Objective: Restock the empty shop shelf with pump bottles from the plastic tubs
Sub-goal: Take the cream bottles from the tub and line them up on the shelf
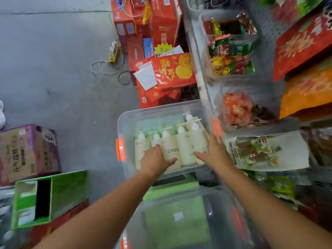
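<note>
A clear plastic tub point(125, 121) with orange latches stands on the floor and holds several cream pump bottles point(185, 148) lying side by side, pumps pointing away from me. My left hand point(154, 160) reaches into the tub, fingers spread over the left bottles, thumb out to the right. My right hand point(215, 151) lies with straight fingers on the rightmost bottle near the tub's right wall. Neither hand plainly grips a bottle. A second clear tub point(221, 200) sits nearer to me, under my forearms.
Shop shelves point(201, 72) with clear bins of packaged snacks run along the right. Red cartons point(161, 69) are stacked beyond the tub. A brown and purple carton point(27, 151) and a green box point(50, 198) stand at the left on the grey concrete floor point(53, 69).
</note>
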